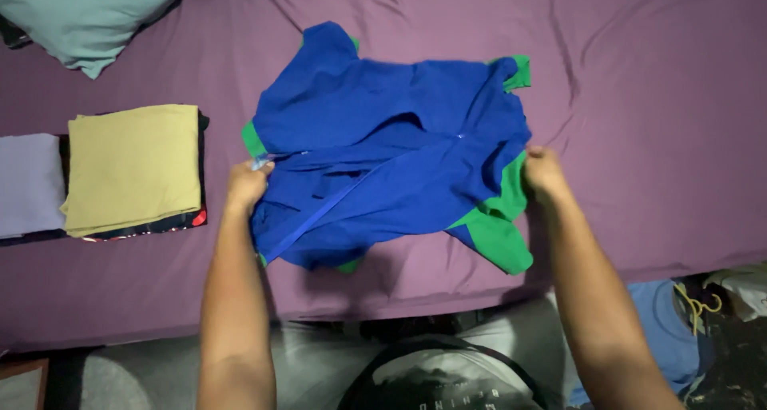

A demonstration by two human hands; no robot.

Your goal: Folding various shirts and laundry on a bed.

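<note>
garments on purple bedsheet (639, 98), counted: one blue jacket (383, 154) with green trim and a zip, crumpled at the middle of the bed near its front edge. left hand (248, 184) closed on the jacket's left edge; right hand (543, 173) closed on its right, green-trimmed edge. two folded stacks at left: one tan folded cloth (134, 166) atop dark pieces, one lavender folded cloth (28, 182) just beside it. one teal pillow (88, 14) at the top left corner.
</note>
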